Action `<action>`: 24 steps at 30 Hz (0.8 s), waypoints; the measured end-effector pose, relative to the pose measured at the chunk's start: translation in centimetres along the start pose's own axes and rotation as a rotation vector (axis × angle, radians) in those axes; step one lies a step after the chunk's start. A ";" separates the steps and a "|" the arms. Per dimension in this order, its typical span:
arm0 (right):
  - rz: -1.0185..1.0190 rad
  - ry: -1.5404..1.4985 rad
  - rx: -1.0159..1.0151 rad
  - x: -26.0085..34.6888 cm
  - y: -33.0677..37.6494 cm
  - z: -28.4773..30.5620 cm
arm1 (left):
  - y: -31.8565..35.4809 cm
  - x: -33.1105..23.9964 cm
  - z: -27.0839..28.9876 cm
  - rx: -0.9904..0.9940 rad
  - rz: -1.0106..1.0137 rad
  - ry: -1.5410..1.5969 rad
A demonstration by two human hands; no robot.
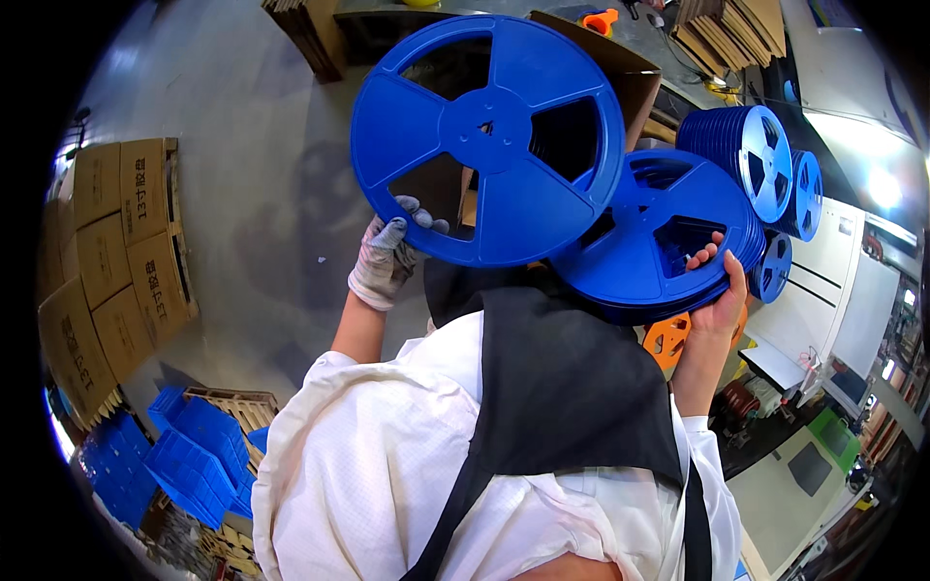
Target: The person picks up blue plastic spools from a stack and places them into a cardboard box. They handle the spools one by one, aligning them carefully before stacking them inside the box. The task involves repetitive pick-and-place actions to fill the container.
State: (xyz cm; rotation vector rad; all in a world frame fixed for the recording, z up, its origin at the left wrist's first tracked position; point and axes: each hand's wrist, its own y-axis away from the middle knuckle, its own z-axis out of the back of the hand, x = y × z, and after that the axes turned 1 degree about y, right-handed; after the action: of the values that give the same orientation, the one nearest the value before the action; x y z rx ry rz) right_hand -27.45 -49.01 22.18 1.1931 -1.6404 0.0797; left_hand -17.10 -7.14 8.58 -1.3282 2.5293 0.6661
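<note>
My left hand (386, 259), in a grey-white glove, pinches the lower left rim of a large blue plastic reel (460, 145). This reel is raised with its flat face toward me, and a round hub and wide cut-out windows show. To its right, my bare right hand (719, 295) grips the edge of a stack of blue reels (625, 261), with fingertips showing through a window of the top one. The raised reel overlaps the stack's left side. Behind it an open cardboard box (639, 92) is partly hidden, and dark reel edges show through one window.
More blue reels (765, 150) stand on edge in rows at right, above some orange reels (668, 339). Flat cardboard (727, 39) lies on the far bench. Stacked cartons (107, 257) and blue crates (199, 455) occupy the left. A pale machine (794, 474) stands lower right.
</note>
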 end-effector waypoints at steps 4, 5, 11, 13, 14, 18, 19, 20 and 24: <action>0.036 0.041 -0.036 -0.5 0.7 -0.7 | 0.3 -0.6 -0.4 -0.011 0.024 0.039; 0.050 0.041 -0.013 -0.6 0.7 -0.3 | -0.1 -0.5 -0.6 0.003 0.026 0.046; 0.117 -0.046 0.122 -0.4 2.1 2.8 | -0.9 -1.0 0.4 -0.015 -0.086 -0.039; 0.154 -0.154 0.258 -0.1 2.6 4.4 | -0.7 -1.4 -2.6 -0.005 -0.155 -0.116; 0.167 -0.229 0.329 -0.2 3.0 4.6 | -1.0 -1.7 -2.6 0.027 -0.210 -0.246; 0.157 -0.583 0.510 -0.8 3.7 4.1 | -2.1 -0.8 -3.2 0.057 -0.337 -0.803; 0.158 -0.624 0.515 -0.6 3.8 3.6 | -2.4 -0.5 -3.4 0.058 -0.396 -0.997; 0.153 -0.672 0.518 -0.6 3.9 3.1 | -2.5 -0.1 -4.0 0.066 -0.428 -1.039; 0.111 -0.828 0.500 -0.8 4.0 2.9 | -3.3 2.8 -6.3 0.155 -0.624 -1.145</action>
State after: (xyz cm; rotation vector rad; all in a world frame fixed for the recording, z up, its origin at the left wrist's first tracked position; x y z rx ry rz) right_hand -32.38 -48.10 22.26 1.6368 -2.5109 0.0720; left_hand -15.90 -13.83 12.05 -1.0911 1.1637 0.7460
